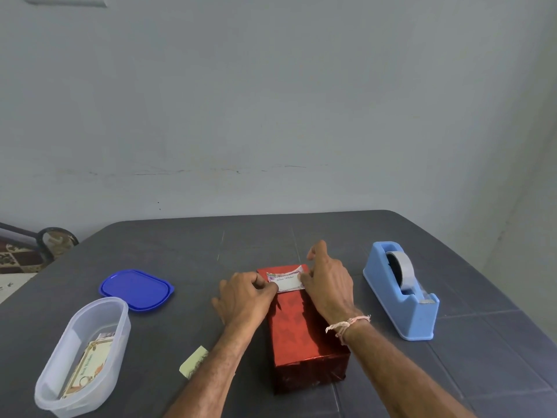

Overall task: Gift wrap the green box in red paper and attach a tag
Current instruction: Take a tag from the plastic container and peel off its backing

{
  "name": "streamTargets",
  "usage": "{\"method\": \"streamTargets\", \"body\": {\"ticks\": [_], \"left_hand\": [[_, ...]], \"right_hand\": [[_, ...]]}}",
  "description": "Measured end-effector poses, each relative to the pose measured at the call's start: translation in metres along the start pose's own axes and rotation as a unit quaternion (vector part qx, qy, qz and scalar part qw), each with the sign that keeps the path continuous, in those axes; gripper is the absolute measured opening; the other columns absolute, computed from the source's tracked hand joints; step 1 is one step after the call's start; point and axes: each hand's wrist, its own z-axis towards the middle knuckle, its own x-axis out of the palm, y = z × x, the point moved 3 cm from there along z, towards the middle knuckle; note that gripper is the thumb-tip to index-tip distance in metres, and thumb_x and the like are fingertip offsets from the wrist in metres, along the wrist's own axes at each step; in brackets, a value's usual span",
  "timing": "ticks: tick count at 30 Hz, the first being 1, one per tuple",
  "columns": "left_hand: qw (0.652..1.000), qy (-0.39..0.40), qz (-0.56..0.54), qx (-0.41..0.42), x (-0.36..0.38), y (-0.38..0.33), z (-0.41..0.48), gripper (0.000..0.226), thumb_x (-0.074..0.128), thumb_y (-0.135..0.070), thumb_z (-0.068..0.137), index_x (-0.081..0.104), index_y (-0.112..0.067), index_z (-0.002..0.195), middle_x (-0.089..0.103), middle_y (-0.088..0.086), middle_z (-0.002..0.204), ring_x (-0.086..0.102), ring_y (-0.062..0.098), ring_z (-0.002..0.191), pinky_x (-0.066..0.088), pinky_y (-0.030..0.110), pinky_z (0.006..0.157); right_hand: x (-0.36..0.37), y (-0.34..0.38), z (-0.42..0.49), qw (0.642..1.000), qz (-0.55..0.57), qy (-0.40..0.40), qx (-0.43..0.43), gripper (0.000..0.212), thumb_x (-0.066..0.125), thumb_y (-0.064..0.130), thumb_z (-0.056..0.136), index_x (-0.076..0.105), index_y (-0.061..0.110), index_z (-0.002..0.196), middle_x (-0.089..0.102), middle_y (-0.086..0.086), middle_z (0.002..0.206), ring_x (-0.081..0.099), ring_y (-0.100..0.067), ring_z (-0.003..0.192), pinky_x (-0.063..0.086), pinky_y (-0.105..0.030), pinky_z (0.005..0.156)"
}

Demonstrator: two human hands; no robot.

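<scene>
Box point(304, 330): wrapped in shiny red paper, lying lengthwise mid-table point(180, 251) with one short end toward us.
Tag point(287, 282): small white one, flat on top of the box at its far end. We can't quite read the print.
Left hand point(244, 297): fingers curled, thumb and forefinger pinching the tag's left end.
Right hand point(328, 285): thumb tip pressing the tag's right end, other fingers loose, forefinger lifted.
Tape dispenser point(401, 294): light blue, right of the box, apart from it.
Tub point(81, 354): clear, near left, cards point(87, 366) inside. Its blue lid point(137, 289) lies flat just beyond.
Paper slip point(193, 362): pale yellow, partly under our left forearm.
</scene>
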Motion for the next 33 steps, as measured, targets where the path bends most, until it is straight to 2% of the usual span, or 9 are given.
{"method": "streamTargets", "body": {"ticks": [5,10,13,16,20,22,26,29,33], "left_hand": [[1.000,0.002,0.006,0.009,0.005,0.004,0.004,0.021,0.075,-0.048,0.079,0.069,-0.031,0.068,0.069,-0.020,0.083,0.056,0.012,0.104,0.043,0.044,0.090],[1.000,-0.008,0.014,0.020,0.005,0.006,0.003,0.024,0.077,-0.049,0.075,0.064,-0.031,0.066,0.065,-0.019,0.079,0.056,0.013,0.100,0.046,0.045,0.090],[0.999,0.000,-0.014,0.029,0.007,0.012,0.004,0.028,0.079,-0.050,0.073,0.057,-0.033,0.072,0.061,-0.018,0.085,0.058,0.013,0.095,0.053,0.045,0.083],[0.994,0.019,-0.074,0.084,0.012,0.013,0.000,0.017,0.078,-0.037,0.082,0.062,-0.038,0.087,0.060,-0.013,0.100,0.057,0.010,0.096,0.055,0.036,0.073],[0.991,0.014,-0.093,0.092,0.014,0.012,-0.004,0.009,0.075,-0.039,0.086,0.071,-0.042,0.093,0.056,-0.014,0.101,0.056,0.002,0.091,0.055,0.032,0.072],[0.987,0.027,-0.139,0.070,0.015,0.015,-0.004,0.011,0.078,-0.041,0.081,0.072,-0.042,0.090,0.062,-0.016,0.100,0.061,0.001,0.090,0.057,0.033,0.072],[0.962,0.076,-0.260,0.014,0.017,0.021,-0.002,0.014,0.080,-0.025,0.083,0.076,-0.037,0.091,0.071,-0.009,0.105,0.068,0.007,0.095,0.061,0.031,0.075],[0.948,0.096,-0.303,-0.005,0.017,0.021,-0.004,0.018,0.076,-0.015,0.088,0.077,-0.030,0.097,0.069,-0.003,0.109,0.068,0.013,0.101,0.054,0.016,0.062],[0.936,0.103,-0.336,-0.024,0.017,0.020,-0.007,0.017,0.076,-0.011,0.089,0.077,-0.025,0.099,0.070,0.000,0.109,0.068,0.013,0.103,0.052,0.012,0.059]], "right_hand": [[0.007,-0.002,0.000,1.000,-0.010,0.000,-0.007,0.031,0.067,0.020,0.094,0.040,0.026,0.108,0.065,0.005,0.083,0.062,-0.015,0.071,0.057,-0.036,0.062],[0.009,-0.007,-0.001,1.000,-0.004,0.004,-0.009,0.027,0.067,0.018,0.092,0.045,0.024,0.106,0.059,0.005,0.087,0.057,-0.016,0.078,0.037,-0.025,0.055],[0.010,-0.013,0.000,0.999,0.028,0.030,0.013,0.027,0.069,0.020,0.092,0.050,0.025,0.110,0.057,0.003,0.103,0.059,-0.016,0.084,0.048,-0.029,0.064],[0.011,-0.016,0.000,0.998,0.041,0.043,0.007,0.026,0.066,0.019,0.093,0.062,0.033,0.115,0.052,0.006,0.112,0.060,-0.013,0.087,0.054,-0.031,0.069],[0.012,-0.020,-0.005,0.996,0.053,0.074,0.007,0.015,0.067,0.043,0.093,0.072,0.042,0.107,0.049,0.014,0.104,0.054,-0.003,0.083,0.045,-0.025,0.066],[0.013,-0.024,-0.006,0.992,0.094,0.079,0.031,0.015,0.072,0.049,0.088,0.072,0.043,0.102,0.053,0.015,0.103,0.057,-0.002,0.084,0.048,-0.027,0.070],[0.014,-0.032,-0.008,0.966,0.216,0.096,0.099,0.013,0.079,0.034,0.084,0.073,0.036,0.095,0.066,0.013,0.103,0.064,-0.006,0.093,0.058,-0.036,0.086],[0.019,-0.036,-0.012,0.926,0.320,0.117,0.165,0.012,0.080,0.026,0.084,0.076,0.034,0.092,0.075,0.005,0.098,0.072,-0.016,0.094,0.062,-0.043,0.087],[0.023,-0.039,-0.015,0.901,0.365,0.123,0.199,0.015,0.077,0.023,0.084,0.077,0.037,0.088,0.075,-0.004,0.102,0.072,-0.025,0.101,0.060,-0.050,0.090]]}}
